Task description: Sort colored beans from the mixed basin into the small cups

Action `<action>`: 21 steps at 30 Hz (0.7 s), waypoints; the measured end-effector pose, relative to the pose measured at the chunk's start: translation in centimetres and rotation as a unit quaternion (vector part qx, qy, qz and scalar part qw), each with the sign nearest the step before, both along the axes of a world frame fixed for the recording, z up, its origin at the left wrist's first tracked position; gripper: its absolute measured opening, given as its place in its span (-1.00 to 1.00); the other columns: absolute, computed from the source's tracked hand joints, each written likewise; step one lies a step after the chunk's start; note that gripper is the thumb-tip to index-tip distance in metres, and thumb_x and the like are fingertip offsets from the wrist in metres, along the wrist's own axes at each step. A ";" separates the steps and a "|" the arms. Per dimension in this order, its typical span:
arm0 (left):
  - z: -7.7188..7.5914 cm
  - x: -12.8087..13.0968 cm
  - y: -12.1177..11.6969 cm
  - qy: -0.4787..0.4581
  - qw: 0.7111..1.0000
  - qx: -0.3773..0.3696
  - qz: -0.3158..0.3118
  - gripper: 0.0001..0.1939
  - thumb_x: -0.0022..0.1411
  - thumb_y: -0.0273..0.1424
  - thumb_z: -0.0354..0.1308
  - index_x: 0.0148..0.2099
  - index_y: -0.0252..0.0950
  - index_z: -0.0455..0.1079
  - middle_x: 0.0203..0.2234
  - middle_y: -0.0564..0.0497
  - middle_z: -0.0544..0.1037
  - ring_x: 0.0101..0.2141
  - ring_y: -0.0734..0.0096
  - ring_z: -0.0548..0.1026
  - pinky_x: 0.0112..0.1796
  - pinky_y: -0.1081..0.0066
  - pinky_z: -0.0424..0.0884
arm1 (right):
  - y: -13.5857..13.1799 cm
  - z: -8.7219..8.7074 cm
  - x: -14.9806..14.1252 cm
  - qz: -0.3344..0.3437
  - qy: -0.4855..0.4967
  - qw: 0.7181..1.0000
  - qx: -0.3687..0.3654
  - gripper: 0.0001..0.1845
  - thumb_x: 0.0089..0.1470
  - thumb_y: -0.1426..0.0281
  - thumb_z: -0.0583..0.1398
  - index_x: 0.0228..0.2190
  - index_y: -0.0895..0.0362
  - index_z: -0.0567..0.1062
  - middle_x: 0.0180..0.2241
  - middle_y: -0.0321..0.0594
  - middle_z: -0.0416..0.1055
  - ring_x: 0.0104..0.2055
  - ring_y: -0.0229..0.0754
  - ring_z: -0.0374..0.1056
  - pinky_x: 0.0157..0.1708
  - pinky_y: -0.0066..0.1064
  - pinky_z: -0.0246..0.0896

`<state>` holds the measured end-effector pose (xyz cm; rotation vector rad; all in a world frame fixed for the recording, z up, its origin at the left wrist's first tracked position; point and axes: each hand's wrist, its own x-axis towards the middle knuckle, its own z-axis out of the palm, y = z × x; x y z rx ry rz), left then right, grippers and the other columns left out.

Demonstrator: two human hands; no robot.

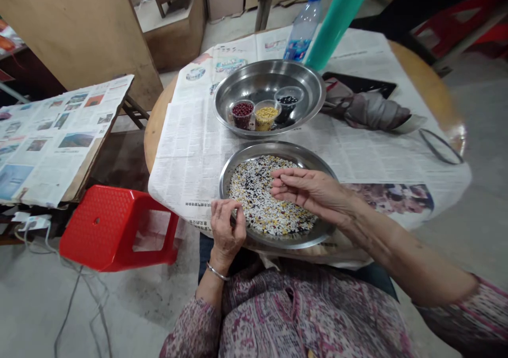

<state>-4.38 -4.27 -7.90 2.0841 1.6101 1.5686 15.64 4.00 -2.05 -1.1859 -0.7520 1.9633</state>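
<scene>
A round metal tray (pixel 278 149) lies close to my body, with a mix of white, black, yellow and dark red grains and beans (pixel 264 199) spread in it. My left hand (pixel 227 228) is at the tray's left rim, fingers curled and thumb near the index finger; whatever they hold is hidden. Over the beans hovers my right hand (pixel 304 191), fingers loosely stretched, with nothing visible in them. Behind the tray, a metal basin (pixel 246 82) holds a clear cup of red beans (pixel 242 115), one of yellow beans (pixel 265 117) and one of black beans (pixel 287 104).
Newspaper (pixel 194 151) covers the round table. At the back stand a blue-capped bottle (pixel 305 27) and a tall green bottle (pixel 337 24). A grey bundle (pixel 369 109) lies right, beside a black tray (pixel 381 87). A red stool (pixel 107 225) stands left.
</scene>
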 end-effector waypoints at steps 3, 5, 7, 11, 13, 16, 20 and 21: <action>-0.1 0.0 0.0 -0.004 1.000 0.003 0.002 -0.89 0.32 -0.58 0.09 -0.17 -0.28 0.37 -0.34 -0.01 0.55 -0.27 0.37 0.50 -0.16 0.30 0.38 | 1.5 0.5 0.0 0.009 -0.004 0.999 0.045 -0.86 -0.02 0.46 0.35 -0.32 0.14 0.59 -0.46 -0.27 0.47 -0.47 -0.35 0.37 -0.37 -0.47 0.43; -0.2 0.0 0.0 -0.003 1.000 0.009 0.003 -0.88 0.32 -0.58 0.08 -0.16 -0.28 0.37 -0.35 -0.01 0.54 -0.28 0.37 0.50 -0.16 0.29 0.38 | 3.3 1.2 -0.3 0.011 -0.010 0.997 0.080 -0.88 -0.01 0.50 0.32 -0.33 0.15 0.58 -0.50 -0.32 0.39 -0.53 -0.40 0.25 -0.48 -0.51 0.30; -0.2 0.0 0.0 -0.001 1.000 0.015 0.003 -0.88 0.32 -0.57 0.08 -0.15 -0.28 0.38 -0.34 -0.01 0.54 -0.28 0.37 0.51 -0.17 0.29 0.39 | 5.8 2.3 -0.8 0.010 -0.027 0.993 0.116 -0.90 0.00 0.52 0.29 -0.36 0.14 0.58 -0.51 -0.32 0.36 -0.55 -0.41 0.19 -0.54 -0.49 0.21; -0.3 -0.1 0.0 -0.005 1.000 0.017 0.001 -0.88 0.33 -0.57 0.07 -0.15 -0.28 0.38 -0.34 -0.02 0.54 -0.28 0.36 0.50 -0.18 0.29 0.39 | 11.9 4.2 -3.2 -0.001 -0.105 0.973 0.204 -0.91 0.05 0.51 0.27 -0.44 0.10 0.55 -0.50 -0.26 0.37 -0.53 -0.35 0.17 -0.54 -0.42 0.18; -0.3 -0.1 -0.1 -0.009 1.000 0.014 -0.001 -0.88 0.33 -0.56 0.07 -0.15 -0.28 0.38 -0.33 -0.02 0.54 -0.28 0.37 0.49 -0.17 0.30 0.39 | 14.6 4.7 -4.7 0.002 -0.167 0.958 0.234 -0.89 0.06 0.50 0.29 -0.47 0.07 0.52 -0.51 -0.26 0.36 -0.55 -0.34 0.16 -0.54 -0.39 0.18; -0.4 -0.1 -0.2 -0.015 1.000 0.010 -0.003 -0.88 0.33 -0.57 0.07 -0.15 -0.27 0.37 -0.34 -0.01 0.53 -0.28 0.38 0.48 -0.17 0.30 0.38 | 17.4 4.8 -6.3 0.016 -0.231 0.945 0.230 -0.87 0.05 0.51 0.31 -0.46 0.06 0.51 -0.57 -0.29 0.32 -0.60 -0.35 0.08 -0.60 -0.39 0.14; -0.6 -0.1 -0.2 -0.020 1.000 0.003 -0.012 -0.87 0.33 -0.56 0.07 -0.13 -0.27 0.37 -0.33 -0.01 0.53 -0.28 0.37 0.48 -0.17 0.29 0.39 | 17.6 4.6 -6.1 0.012 -0.224 0.952 0.210 -0.87 0.04 0.52 0.30 -0.42 0.04 0.52 -0.57 -0.29 0.36 -0.59 -0.32 0.15 -0.61 -0.40 0.21; -0.6 -0.1 -0.2 -0.021 1.000 0.006 -0.013 -0.87 0.33 -0.56 0.07 -0.13 -0.27 0.36 -0.32 -0.01 0.53 -0.28 0.37 0.48 -0.16 0.29 0.39 | 17.0 4.5 -5.6 0.014 -0.204 0.958 0.203 -0.88 0.06 0.52 0.28 -0.40 0.04 0.52 -0.54 -0.28 0.38 -0.57 -0.32 0.18 -0.60 -0.42 0.26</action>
